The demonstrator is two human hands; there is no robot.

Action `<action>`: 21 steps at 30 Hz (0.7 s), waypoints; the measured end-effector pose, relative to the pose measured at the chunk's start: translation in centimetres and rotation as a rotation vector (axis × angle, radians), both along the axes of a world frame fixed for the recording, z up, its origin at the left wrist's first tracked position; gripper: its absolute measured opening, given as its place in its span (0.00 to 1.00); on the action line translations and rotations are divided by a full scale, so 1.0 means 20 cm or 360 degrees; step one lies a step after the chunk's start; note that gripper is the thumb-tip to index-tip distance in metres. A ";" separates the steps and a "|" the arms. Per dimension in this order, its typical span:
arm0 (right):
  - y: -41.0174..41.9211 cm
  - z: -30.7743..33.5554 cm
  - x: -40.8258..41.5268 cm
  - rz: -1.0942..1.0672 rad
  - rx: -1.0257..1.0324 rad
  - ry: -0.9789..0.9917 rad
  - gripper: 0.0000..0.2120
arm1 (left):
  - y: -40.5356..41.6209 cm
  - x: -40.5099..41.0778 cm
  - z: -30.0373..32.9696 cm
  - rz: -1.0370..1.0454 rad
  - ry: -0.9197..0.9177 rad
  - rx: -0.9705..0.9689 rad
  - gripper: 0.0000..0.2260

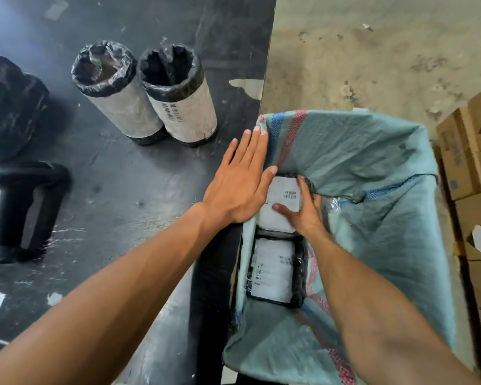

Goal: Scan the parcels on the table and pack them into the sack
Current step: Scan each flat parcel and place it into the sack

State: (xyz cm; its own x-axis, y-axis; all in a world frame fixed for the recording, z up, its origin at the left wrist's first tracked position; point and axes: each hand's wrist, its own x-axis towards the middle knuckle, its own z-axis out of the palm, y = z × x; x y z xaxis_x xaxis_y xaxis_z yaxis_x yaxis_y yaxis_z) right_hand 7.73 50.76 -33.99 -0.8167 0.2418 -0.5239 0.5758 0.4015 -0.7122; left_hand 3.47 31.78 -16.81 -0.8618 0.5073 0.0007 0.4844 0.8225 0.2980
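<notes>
A teal woven sack (372,151) hangs open beside the black table (122,190). Inside it my right hand (303,209) grips a black-wrapped parcel with a white barcode label (285,190), standing against the sack's table side. A second labelled parcel (274,269) lies below it in the sack. My left hand (239,182) lies flat and open on the table's edge, fingertips touching the sack's rim. Two upright cylindrical parcels (117,93) (178,95), white-labelled with black wrap, stand on the table beyond my left hand.
A black handheld scanner (22,209) lies at the table's left. A bulky black-wrapped bundle (9,107) sits at the far left. Cardboard boxes (472,168) are stacked on the floor right of the sack. Concrete floor (372,51) lies beyond.
</notes>
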 end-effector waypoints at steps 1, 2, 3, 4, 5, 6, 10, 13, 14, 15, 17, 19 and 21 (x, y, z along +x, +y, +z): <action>0.00 0.01 0.00 0.0062 0.0053 -0.0022 0.52 | 0.00 0.00 0.00 0.0003 0.0004 -0.0005 0.30; 0.01 0.01 -0.01 0.0129 0.0137 -0.0029 0.51 | 0.00 0.00 0.00 0.0006 0.0008 -0.0012 0.30; 0.01 0.01 -0.01 0.0210 0.0269 -0.0025 0.50 | 0.00 0.00 0.00 0.0008 0.0008 -0.0015 0.30; 0.01 0.01 -0.01 0.0280 0.0439 -0.0009 0.49 | 0.00 0.00 0.01 0.0009 0.0008 -0.0017 0.30; 0.00 0.01 -0.01 0.0344 0.0625 0.0022 0.47 | 0.00 0.00 0.01 0.0009 0.0010 -0.0016 0.30; -0.02 0.00 0.00 0.0408 0.0794 0.0064 0.45 | 0.00 0.00 0.01 0.0008 0.0010 -0.0017 0.30; -0.15 -0.04 0.03 0.0687 0.1082 0.0096 0.37 | 0.01 0.00 0.01 0.0011 0.0003 -0.0019 0.30; -0.19 -0.09 0.03 0.0709 0.1107 0.0006 0.36 | 0.01 0.00 0.01 0.0019 0.0010 -0.0009 0.30; -0.19 -0.10 0.02 0.0702 0.1116 0.0001 0.36 | 0.01 0.00 0.00 0.0022 0.0009 -0.0007 0.30; -0.19 -0.11 0.02 0.0698 0.1129 -0.0002 0.36 | 0.01 0.00 0.00 0.0023 0.0010 -0.0005 0.30; -0.19 -0.12 0.01 0.0705 0.1157 -0.0012 0.36 | 0.01 -0.01 -0.01 0.0025 0.0016 -0.0005 0.30; -0.19 -0.12 0.00 0.0723 0.1165 -0.0038 0.35 | 0.01 -0.01 -0.01 0.0034 0.0014 -0.0008 0.30; -0.19 -0.12 0.00 0.0732 0.1139 -0.0058 0.35 | 0.01 -0.01 -0.01 0.0038 0.0010 -0.0015 0.30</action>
State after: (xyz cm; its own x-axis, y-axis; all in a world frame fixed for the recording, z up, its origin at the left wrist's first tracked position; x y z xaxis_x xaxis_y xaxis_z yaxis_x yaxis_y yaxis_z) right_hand 7.80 46.91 -36.41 -0.9005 0.1731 -0.3989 0.2626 0.9476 -0.1817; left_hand 3.34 31.93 -17.07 -0.8737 0.4865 0.0017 0.4664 0.8366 0.2874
